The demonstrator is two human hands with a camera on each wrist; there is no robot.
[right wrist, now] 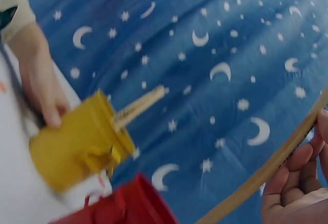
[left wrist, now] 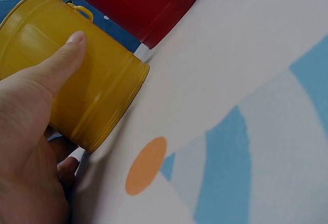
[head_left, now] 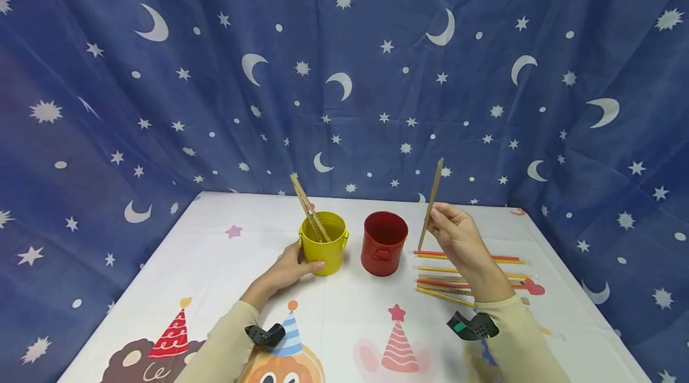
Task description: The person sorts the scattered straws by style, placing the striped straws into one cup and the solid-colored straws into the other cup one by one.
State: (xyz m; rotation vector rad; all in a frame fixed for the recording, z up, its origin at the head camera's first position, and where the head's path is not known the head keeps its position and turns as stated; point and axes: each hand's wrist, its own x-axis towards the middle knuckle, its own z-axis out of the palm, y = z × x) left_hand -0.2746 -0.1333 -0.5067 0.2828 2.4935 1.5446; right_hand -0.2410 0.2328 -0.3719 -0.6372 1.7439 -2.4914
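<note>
Head view, centre of frame: left hand (head_left: 287,269) gripping small yellow metal bucket (head_left: 323,243) with tan sticks inside; right hand (head_left: 456,237) pinching thin tan wooden stick (head_left: 432,200) upright, right of round red metal bucket (head_left: 383,242), above coloured pencils (head_left: 503,259) on white table (head_left: 215,269).

Left wrist view, upper left: thumb (left wrist: 59,62) pressed on yellow bucket (left wrist: 97,90).

Right wrist view, lower right: fingers (right wrist: 287,180) curled round stick (right wrist: 256,180).
</note>
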